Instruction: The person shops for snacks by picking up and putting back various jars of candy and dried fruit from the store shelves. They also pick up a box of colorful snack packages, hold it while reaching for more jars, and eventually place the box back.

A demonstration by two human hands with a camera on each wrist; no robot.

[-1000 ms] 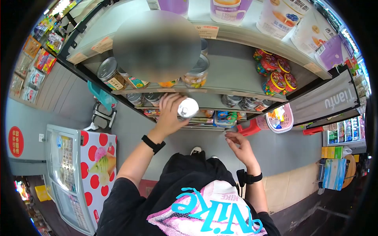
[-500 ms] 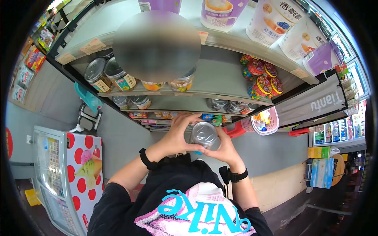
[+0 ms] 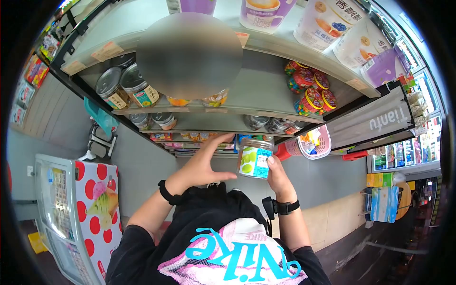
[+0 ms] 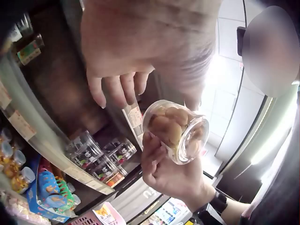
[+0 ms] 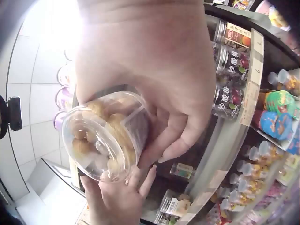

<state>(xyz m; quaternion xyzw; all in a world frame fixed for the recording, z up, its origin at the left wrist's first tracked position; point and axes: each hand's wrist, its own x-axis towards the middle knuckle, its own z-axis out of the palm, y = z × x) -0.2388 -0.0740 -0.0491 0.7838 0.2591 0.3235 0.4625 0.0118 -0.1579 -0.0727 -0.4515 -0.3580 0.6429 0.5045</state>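
Observation:
A clear jar of preserved fruit (image 3: 255, 159) is held up in front of the shelves, its green-fruit label facing up in the head view. My right hand (image 3: 280, 178) grips its right side, thumb over the label. On the other side my left hand (image 3: 204, 166) is spread, fingers extended and thumb pointing at the jar. In the left wrist view the brownish pieces in the jar (image 4: 168, 129) show through its clear bottom, with the right hand (image 4: 171, 173) beneath. The right wrist view shows fingers curled round the jar (image 5: 124, 117) and the left hand (image 5: 119, 199) beyond its base.
Shelves in front bear jars (image 3: 142, 90), tubs of colourful candy (image 3: 311, 100) and large cups (image 3: 323, 23). A pink basket (image 3: 295, 146) stands at the right of the shelf. To the left is a freezer (image 3: 97, 204) with red dots.
The left hand brought the jar from near the shelf toward the body, and both hands met around it. Now the right hand holds it, tilted label-up, and the left hand has moved off it.

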